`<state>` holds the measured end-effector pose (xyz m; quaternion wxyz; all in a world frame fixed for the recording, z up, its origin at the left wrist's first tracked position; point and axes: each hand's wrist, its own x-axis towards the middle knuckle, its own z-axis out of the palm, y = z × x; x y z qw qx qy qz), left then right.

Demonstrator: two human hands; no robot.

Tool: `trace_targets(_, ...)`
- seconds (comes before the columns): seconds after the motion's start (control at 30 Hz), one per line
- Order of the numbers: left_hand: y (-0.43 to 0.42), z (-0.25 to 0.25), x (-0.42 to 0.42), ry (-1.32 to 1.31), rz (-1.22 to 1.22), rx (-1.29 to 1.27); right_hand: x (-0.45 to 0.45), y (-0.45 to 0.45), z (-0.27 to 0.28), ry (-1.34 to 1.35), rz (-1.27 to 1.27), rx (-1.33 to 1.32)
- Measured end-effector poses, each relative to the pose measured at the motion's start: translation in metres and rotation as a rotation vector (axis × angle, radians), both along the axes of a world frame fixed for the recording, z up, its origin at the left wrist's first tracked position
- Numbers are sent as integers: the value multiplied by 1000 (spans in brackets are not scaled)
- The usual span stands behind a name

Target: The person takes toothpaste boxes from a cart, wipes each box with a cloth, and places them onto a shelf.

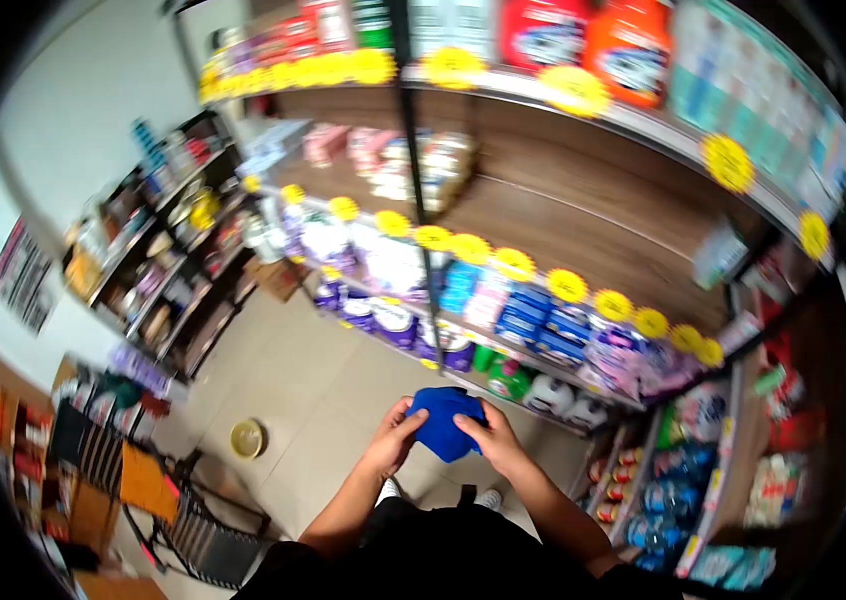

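Note:
In front of my body I hold a folded blue cloth [446, 428], deep blue and plain, its exact kind unclear. My left hand [392, 442] grips its left edge with the thumb on top. At the right edge, my right hand [496, 440] pinches it in the same way. The fingers underneath are partly hidden by the cloth. Both hands are over the tiled floor, short of the shelf unit.
Shelves [583, 215] with yellow price tags rise ahead, stocked with detergent bottles [630, 52] and blue packs [523, 313]. More shelving with bottles [665, 497] stands close on the right. A chair [208, 540] and a round bowl [248, 439] are on the left.

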<state>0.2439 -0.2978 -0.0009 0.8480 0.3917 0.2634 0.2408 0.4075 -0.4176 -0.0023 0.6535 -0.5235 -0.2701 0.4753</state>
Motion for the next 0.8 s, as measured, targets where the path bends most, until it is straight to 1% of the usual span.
trace_targets(0.07, 24, 5, -43, 30, 117, 2, -35, 38, 3, 21, 58, 17)
trace_targets(0.1, 37, 5, -64, 51, 170, 16, -50, 58, -4, -2, 120, 15)
trace_targets(0.17, 64, -3, -112, 59, 282, 51, -90, 99, 2, 27, 202, -14)
trace_targets(0.2, 81, -3, -137, 110, 326, 71, -110, 123, 0, 24, 245, -3)
trace_targets(0.27, 114, -4, -188, 188, 401, 106, -152, 166, -7, -13, 340, -98)
trace_targets(0.3, 130, -4, -214, 189, 438, 105, -176, 188, -8, -15, 376, -96)
trace_targets(0.37, 159, 1, -257, -57, 495, -19, -220, 227, -6, 35, 420, -28)
trace_targets(0.4, 172, 6, -276, -56, 516, -15, -240, 246, -4, 36, 441, -25)
trace_targets(0.43, 183, 14, -293, -140, 521, -101, -259, 264, -2, 94, 458, -17)
trace_targets(0.47, 195, 18, -306, -227, 523, -186, -274, 281, 0, 151, 473, -10)
trace_targets(0.5, 211, 16, -320, -229, 536, -181, -288, 299, 1, 151, 486, -7)
trace_targets(0.57, 241, 5, -342, -77, 561, -90, -310, 335, 1, 225, 491, -28)
trace_targets(0.6, 257, 6, -351, -55, 586, -97, -318, 354, 0, 222, 500, -27)
trace_targets(0.67, 290, -3, -366, -29, 621, -82, -329, 393, -2, 319, 585, -59)
trace_targets(0.8, 365, -16, -383, 28, 689, -52, -343, 473, 1, 406, 713, -96)
